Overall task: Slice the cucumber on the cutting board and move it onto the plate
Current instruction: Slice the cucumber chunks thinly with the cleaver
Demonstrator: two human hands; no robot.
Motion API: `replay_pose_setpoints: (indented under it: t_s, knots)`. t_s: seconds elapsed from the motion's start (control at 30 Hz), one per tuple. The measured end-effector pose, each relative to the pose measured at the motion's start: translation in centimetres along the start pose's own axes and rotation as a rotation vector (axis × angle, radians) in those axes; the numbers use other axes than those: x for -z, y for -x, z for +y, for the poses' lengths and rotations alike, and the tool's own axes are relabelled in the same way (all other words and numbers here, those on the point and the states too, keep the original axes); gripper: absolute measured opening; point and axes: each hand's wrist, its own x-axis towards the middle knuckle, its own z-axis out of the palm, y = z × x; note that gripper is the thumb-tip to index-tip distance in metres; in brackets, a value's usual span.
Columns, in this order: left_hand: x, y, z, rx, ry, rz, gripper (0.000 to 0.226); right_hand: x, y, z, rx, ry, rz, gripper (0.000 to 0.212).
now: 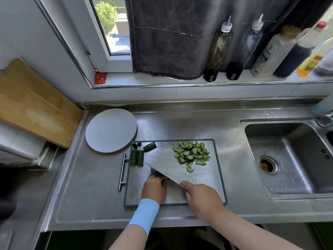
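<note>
1. Head view: the thin, pale-green half-moon cucumber slices point(191, 156) lie heaped toward the far right corner of the steel-faced, dark-rimmed rectangular cutting board point(219, 170). The uncut dark-skinned cucumber halves point(137, 157) lie side by side at its far left corner, long axes running near to far. A short slanted cucumber stub point(149, 147) lies just beyond them.
2. The slices lie beyond and to the right of both hands. The right hand is nearer them, and the left is nearer the uncut halves.
3. Right hand point(201, 197): its grip is wrapped round the handle of the broad, bright steel cleaver point(167, 172), forefinger along the spine. The blade slants from the board's near middle toward its far left.
4. Left hand point(155, 184): the knuckles are curled down just left of the blade. I cannot tell whether its grip holds a piece.
5. The round, flat, matte grey plate point(110, 130) sits on the stainless table point(81, 195) right at the board's far left corner, with no cucumber on it. Moving the slices will likely mean carrying them leftward across the board.
</note>
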Motion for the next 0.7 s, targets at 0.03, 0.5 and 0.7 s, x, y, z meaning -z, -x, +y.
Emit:
replay_pose_setpoints:
  t_s: [0.03, 0.5, 0.7]
  knots:
    - [0.1, 0.0, 0.1, -0.001, -0.011, -0.002, 0.015, 0.0, 0.3, -0.1, 0.001, 0.001, 0.001, 0.038]
    - [0.4, 0.0, 0.5, 0.049, -0.041, -0.013, 0.009, 0.5, 0.4, -0.1, 0.013, -0.008, -0.012, 0.037]
    - [0.6, -0.1, 0.5, -0.002, -0.028, -0.015, 0.02, 0.3, -0.6, -0.4, 0.016, -0.068, -0.041, 0.032]
